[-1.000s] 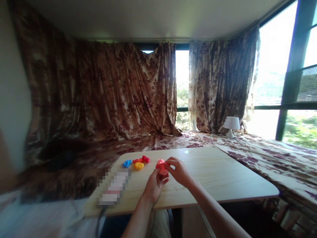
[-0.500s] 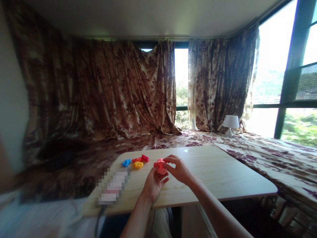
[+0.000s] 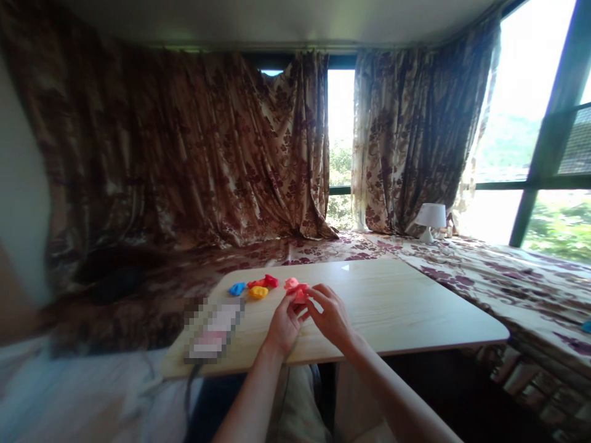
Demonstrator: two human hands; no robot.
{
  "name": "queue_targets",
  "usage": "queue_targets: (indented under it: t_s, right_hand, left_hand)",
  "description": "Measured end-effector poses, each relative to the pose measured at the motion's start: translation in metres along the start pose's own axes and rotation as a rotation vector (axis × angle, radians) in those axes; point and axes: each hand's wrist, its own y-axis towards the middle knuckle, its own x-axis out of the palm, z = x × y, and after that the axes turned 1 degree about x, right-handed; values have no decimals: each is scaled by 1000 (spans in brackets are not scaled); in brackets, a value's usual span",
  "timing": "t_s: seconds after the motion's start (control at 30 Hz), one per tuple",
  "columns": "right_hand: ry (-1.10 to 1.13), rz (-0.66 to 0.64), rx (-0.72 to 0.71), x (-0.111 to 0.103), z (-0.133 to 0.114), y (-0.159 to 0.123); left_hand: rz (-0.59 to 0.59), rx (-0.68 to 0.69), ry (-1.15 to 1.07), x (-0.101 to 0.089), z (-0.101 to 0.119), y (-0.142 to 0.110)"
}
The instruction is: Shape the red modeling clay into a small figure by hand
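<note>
A crumpled coral-pink piece (image 3: 298,290) of soft-looking material is held between both hands above the table; I cannot make out what it is made of. My left hand (image 3: 285,321) grips it from the lower left, thumb against it and fingers curled beneath. From the right, my right hand (image 3: 329,314) pinches its edge between thumb and fingers. Similar small lumps lie just left of the hands: a blue one (image 3: 237,288), a red one (image 3: 270,281) and a yellow one (image 3: 258,293). The fingers hide part of the pink piece.
All this is on a pale wooden table (image 3: 397,307) with rounded corners. A blurred-out flat object (image 3: 215,329) lies at its left, a dark cable (image 3: 189,394) running down from it. Beyond stand a white lamp (image 3: 431,216) and patterned curtains (image 3: 231,154).
Both hands still hold the pink piece, which looks turned and more spread to the upper left. The right fingers have moved lower on it. The whole view has shifted slightly.
</note>
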Motion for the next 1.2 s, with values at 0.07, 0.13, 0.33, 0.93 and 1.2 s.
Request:
queue_targets:
  t_s: [0.07, 0.13, 0.33, 0.93, 1.2]
  right_hand:
    - [-9, -1, 24, 6, 2, -1]
    - [1, 8, 38, 9, 6, -1]
    - [23, 28, 28, 10, 12, -1]
    - [220, 28, 209, 19, 21, -9]
    - [313, -32, 287, 19, 24, -10]
  left_hand:
    - [7, 1, 18, 1, 0, 0]
    - [14, 2, 21, 1, -1, 1]
    - [20, 42, 102, 0, -3, 3]
    - [45, 140, 302, -5, -8, 6]
    - [12, 167, 375, -7, -11, 8]
